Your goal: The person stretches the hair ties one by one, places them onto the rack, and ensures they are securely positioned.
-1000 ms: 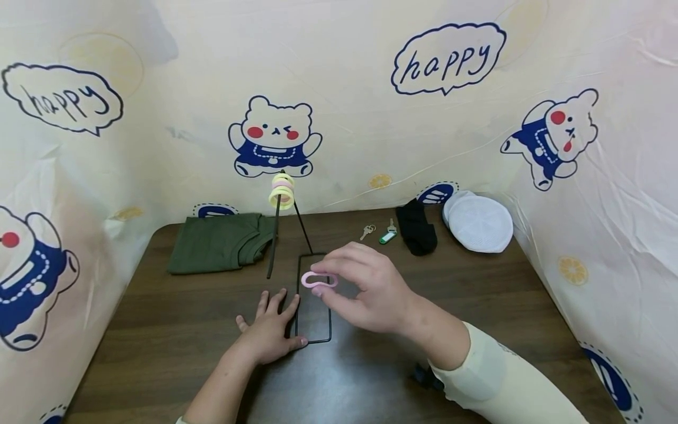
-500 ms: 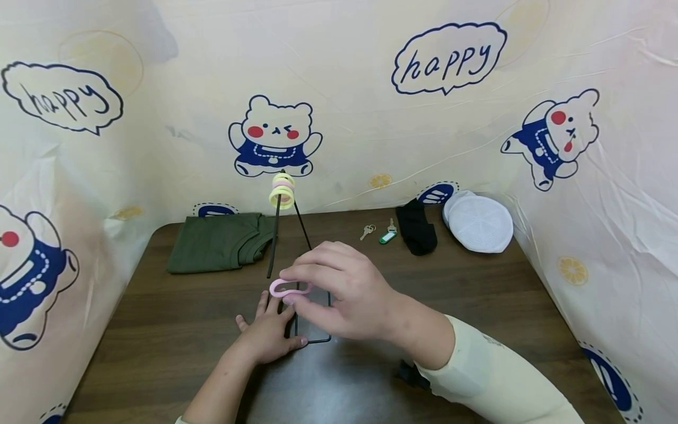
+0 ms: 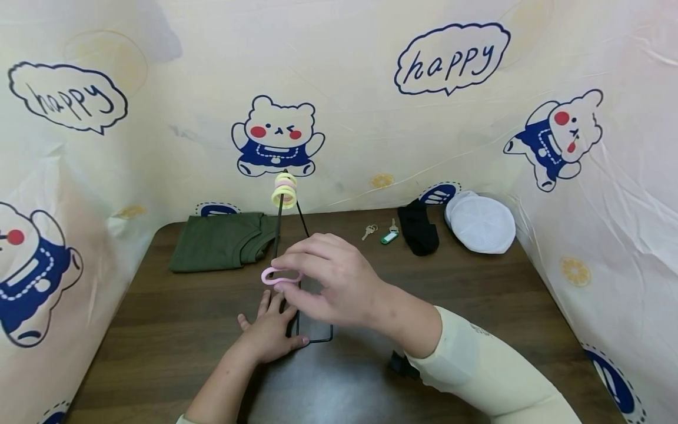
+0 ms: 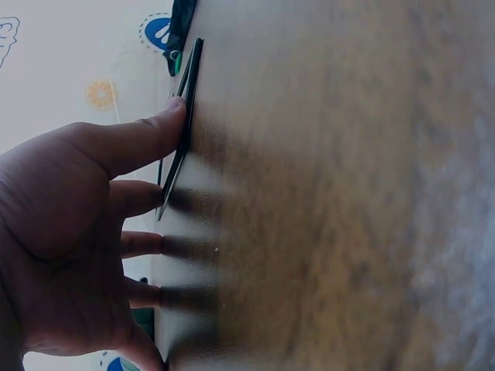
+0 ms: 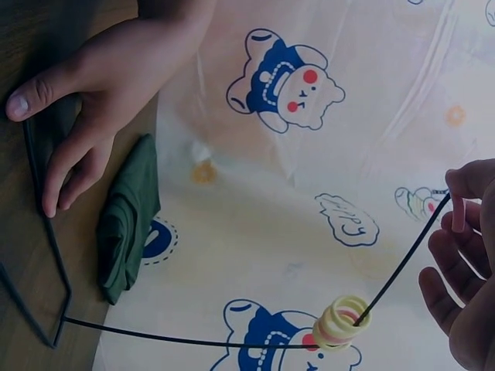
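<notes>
My right hand [image 3: 339, 282] pinches a pink hair tie [image 5: 458, 215] between thumb and fingers, squeezing it into a flattened loop. It is held at the free end of the sloping arm of a black wire stand [image 3: 320, 340]; whether the tip is inside the loop I cannot tell. Higher on that arm sit several yellow and pink hair ties [image 3: 286, 197], bunched at the bend. With fingers spread and straight, my left hand [image 3: 268, 334] rests on the table at the left side of the stand's rectangular base, its thumb touching the base wire [image 4: 189, 127].
A folded dark green garment [image 3: 217, 244] lies at the back left. Toward the back right are keys [image 3: 369, 231], a key with a green tag [image 3: 389, 235], a black folded cloth item [image 3: 417, 227] and a white cap [image 3: 481, 224]. A printed curtain [image 3: 349, 129] surrounds the table.
My right hand has carried the pink hair tie leftward from over the base, then slightly up to the end of the stand's arm. My left hand has stayed in place.
</notes>
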A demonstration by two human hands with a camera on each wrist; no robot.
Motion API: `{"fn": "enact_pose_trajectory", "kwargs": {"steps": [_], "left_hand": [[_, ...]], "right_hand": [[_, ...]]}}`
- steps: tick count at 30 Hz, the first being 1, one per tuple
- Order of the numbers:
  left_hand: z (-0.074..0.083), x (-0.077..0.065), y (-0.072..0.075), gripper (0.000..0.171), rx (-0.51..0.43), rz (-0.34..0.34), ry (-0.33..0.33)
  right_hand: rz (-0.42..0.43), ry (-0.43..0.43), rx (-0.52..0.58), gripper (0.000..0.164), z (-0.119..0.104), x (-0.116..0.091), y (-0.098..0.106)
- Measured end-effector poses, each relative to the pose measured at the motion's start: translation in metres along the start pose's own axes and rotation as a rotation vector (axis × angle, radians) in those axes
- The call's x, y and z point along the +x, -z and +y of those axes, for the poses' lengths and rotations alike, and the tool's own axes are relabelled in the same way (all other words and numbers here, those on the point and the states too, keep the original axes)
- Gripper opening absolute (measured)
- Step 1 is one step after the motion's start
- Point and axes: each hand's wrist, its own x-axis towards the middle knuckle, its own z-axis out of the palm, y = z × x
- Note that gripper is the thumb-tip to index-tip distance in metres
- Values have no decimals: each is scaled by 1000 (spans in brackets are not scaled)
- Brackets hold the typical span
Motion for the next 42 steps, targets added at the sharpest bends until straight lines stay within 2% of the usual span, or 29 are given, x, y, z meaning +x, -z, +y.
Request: {"fn": "enact_pose_trajectory", "kwargs": {"steps": [5, 15, 22, 42], "left_hand": [[0, 2, 1, 94, 6, -13, 9], [2, 2, 1, 96, 1, -26, 14], [3, 4, 1, 97, 5, -37, 25], [1, 4, -1, 97, 17, -43, 42]], "right_hand": [[-28, -20, -25, 24, 6, 1, -2], [-64, -76, 16, 23, 21, 2, -7], [-70, -112, -28, 25, 30, 6, -8], [-10, -222, -146, 27, 76, 14, -24]]}}
